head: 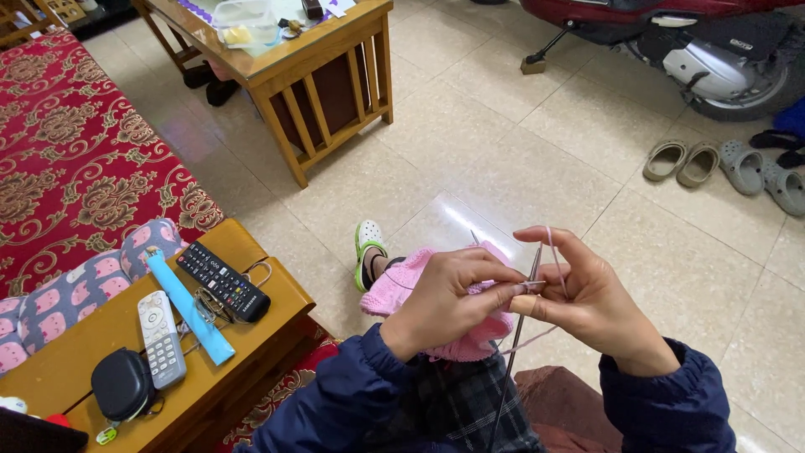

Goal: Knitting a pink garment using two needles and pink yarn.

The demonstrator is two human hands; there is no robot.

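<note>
Left hand: the left hand (pixel 444 298) is closed around the soft pink knitted woollen piece (pixel 402 281), bunched above the lap.
Right hand: the right hand (pixel 587 294) pinches the thin grey metal knitting needles (pixel 524 306), pink yarn strand (pixel 555 256) looped over its forefinger.
Knitting: ribbed, rounded, small stitches.
Beyond: a white-and-green clog (pixel 366 247) on the beige tiled floor (pixel 520 159).

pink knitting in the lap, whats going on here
A seated person is knitting. The left hand holds the pink knitting and the right hand has pink yarn looped over a finger, with the metal needles crossed between the fingertips. Beside them, a wooden armrest carries two remotes and a black pouch.
</note>
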